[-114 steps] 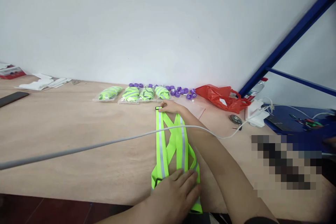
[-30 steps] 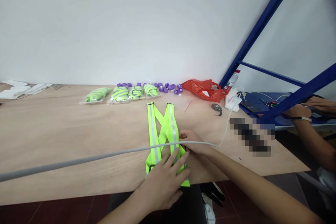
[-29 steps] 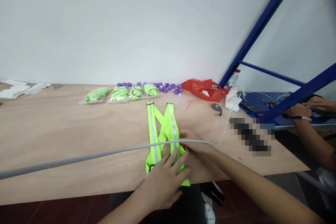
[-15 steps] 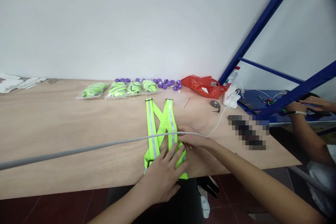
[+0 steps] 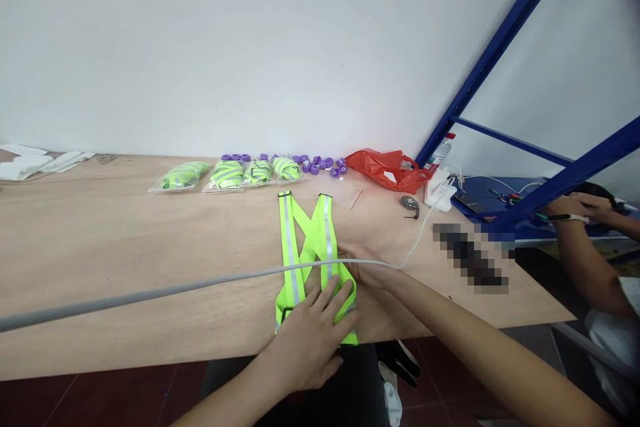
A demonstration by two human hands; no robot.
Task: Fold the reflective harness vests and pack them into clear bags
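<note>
A neon-yellow reflective vest (image 5: 313, 240) with silver stripes lies on the wooden table, its two shoulder straps pointing away from me and crossed by other straps in the middle. My left hand (image 5: 317, 330) rests flat over its lower part, fingers spread and palm down. At the vest's right edge, my right hand (image 5: 367, 270) has its fingers curled against the side strap; the fingertips are partly hidden. A grey cable (image 5: 210, 283) runs across the vest and over my right hand, close to the camera.
Behind the vest sit several clear bags of folded neon vests (image 5: 227, 175), purple rolls (image 5: 315, 167) and a flat clear bag (image 5: 345, 195). Farther right are a red plastic bag (image 5: 390, 170), a tape measure (image 5: 410, 203), a white power strip (image 5: 439, 190) and a blue frame (image 5: 500, 33). Another person's hands (image 5: 570, 205) are beyond it.
The view has shifted slightly, so the table items appear a little lower. My right hand has moved slightly along the strap's edge; my left hand stays flat on the vest.
</note>
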